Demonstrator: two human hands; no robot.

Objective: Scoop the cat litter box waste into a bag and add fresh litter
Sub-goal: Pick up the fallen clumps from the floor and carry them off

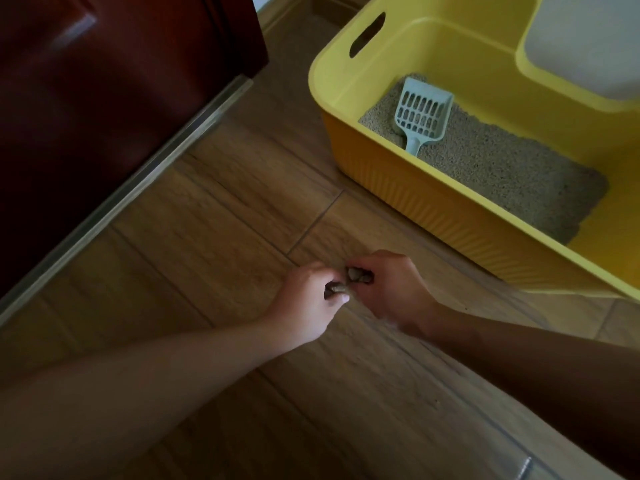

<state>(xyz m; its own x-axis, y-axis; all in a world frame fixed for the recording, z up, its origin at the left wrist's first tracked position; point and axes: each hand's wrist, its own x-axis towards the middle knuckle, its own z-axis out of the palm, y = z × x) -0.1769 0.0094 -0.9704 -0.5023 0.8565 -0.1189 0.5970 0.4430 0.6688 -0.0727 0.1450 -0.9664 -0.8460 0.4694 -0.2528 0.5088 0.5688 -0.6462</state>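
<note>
A yellow litter box [433,209] stands on the floor at the upper right, holding grey-beige litter [502,174]. A pale green slotted scoop [420,114] lies on the litter near the box's left corner, touched by neither hand. In front of the box, low on the floor, my left hand [304,299] and my right hand [388,289] are close together. Both pinch the gathered end of a clear plastic bag [485,303] with dark waste clumps [358,274] inside it. The thin bag trails toward the lower right under my right forearm.
A dark red door [104,98] with a metal threshold strip [138,181] fills the left side. The floor [225,209] is wood-patterned. A white panel [588,39] sits at the box's far right corner. A skirting board [287,12] runs behind the box.
</note>
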